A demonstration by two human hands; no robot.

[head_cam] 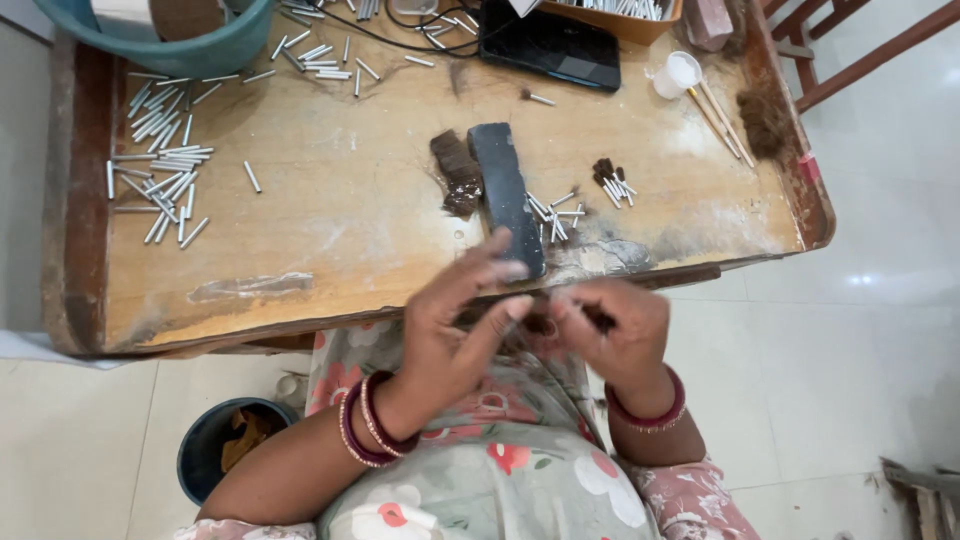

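My left hand and my right hand meet just below the near edge of a low wooden table. Both pinch a small tuft of dark fibre between their fingertips; motion blurs the detail. A dark flat block lies on the table just beyond my hands, with a clump of dark brown fibre at its left. Short silver metal tubes lie scattered to its right, beside a few tubes with fibre in them.
A large scatter of metal tubes covers the table's left side. A teal tub, a black tablet, a small white cup and thin sticks sit at the far edge. A dark bucket stands on the floor.
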